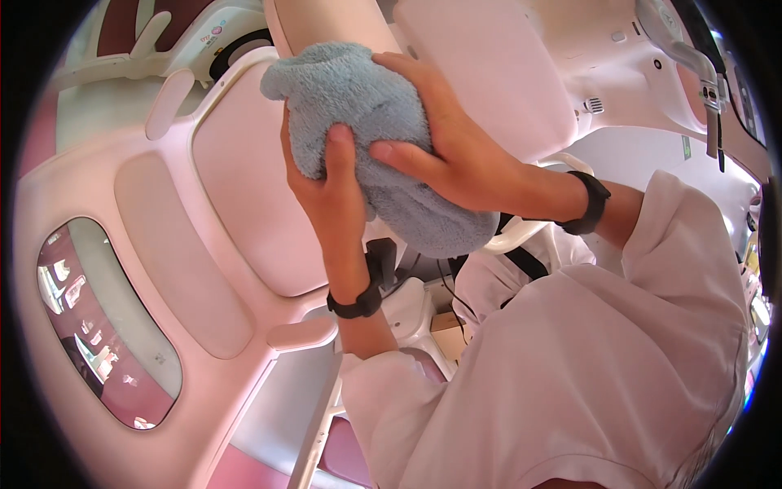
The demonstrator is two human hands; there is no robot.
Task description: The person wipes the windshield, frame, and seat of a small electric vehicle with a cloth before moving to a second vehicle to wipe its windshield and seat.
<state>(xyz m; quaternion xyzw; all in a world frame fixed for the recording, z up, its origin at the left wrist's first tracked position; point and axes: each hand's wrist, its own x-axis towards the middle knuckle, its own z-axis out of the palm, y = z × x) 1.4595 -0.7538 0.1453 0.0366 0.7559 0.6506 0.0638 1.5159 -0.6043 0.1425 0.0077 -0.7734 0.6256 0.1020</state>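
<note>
A fluffy grey-blue towel [358,98], bunched into a thick bundle, is between my two hands in the upper middle of the view. My left hand [330,191] grips its near left side, thumb pressed on top and the other fingers mostly hidden behind it. On the right, my right hand [456,155] wraps over the towel, its thumb lying across the front and its fingers reaching along the far edge. One lower end of the towel hangs toward my body. Whether anything is inside the folds cannot be seen.
A large pale pink chair or bed frame [90,179] with padded panels fills the left. Another padded panel [497,73] lies beyond my hands. At the upper right is a metal fixture [692,61]. A dark cable [456,297] and a small cardboard box [448,334] show below.
</note>
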